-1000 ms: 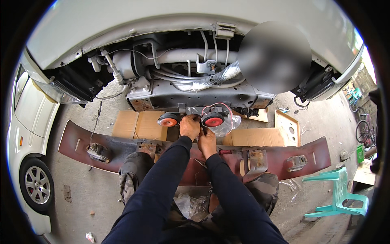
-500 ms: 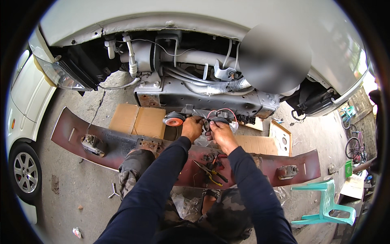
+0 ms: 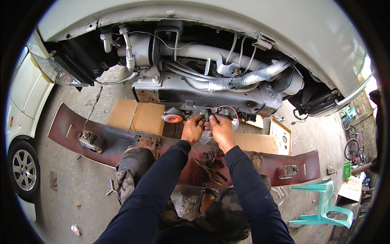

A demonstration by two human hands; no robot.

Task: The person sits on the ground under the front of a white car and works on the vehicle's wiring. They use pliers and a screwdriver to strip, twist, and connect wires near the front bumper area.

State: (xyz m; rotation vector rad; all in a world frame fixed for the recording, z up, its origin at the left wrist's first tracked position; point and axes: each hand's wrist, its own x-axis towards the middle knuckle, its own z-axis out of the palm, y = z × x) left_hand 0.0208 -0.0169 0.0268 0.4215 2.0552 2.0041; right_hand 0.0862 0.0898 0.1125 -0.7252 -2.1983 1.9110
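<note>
My left hand (image 3: 193,129) is closed in a pinch just below the metal beam (image 3: 195,92) at the front of a vehicle. What its fingertips hold is hidden. Beside it, my right hand (image 3: 221,129) grips a small dark disc, seemingly a roll of black tape (image 3: 207,114), seen nearly edge-on between the hands. A thin red wire (image 3: 231,109) arches out behind my right hand. Left of my left hand hangs a round horn (image 3: 173,117) with an orange-red face. Pliers (image 3: 209,172) with yellow-and-black handles lie below my hands on the reddish bumper (image 3: 115,152).
Flattened cardboard (image 3: 136,117) lies under the beam. A corrugated wiring sleeve (image 3: 243,82) runs along the beam's top. A metal lamp-like unit (image 3: 91,141) sits on the bumper's left part. A green plastic chair (image 3: 325,203) stands at right, a white car (image 3: 26,101) at left.
My hands have drawn closer together. The dark roll has turned nearly edge-on and risen between them. The blurred round patch over the beam's right end is gone.
</note>
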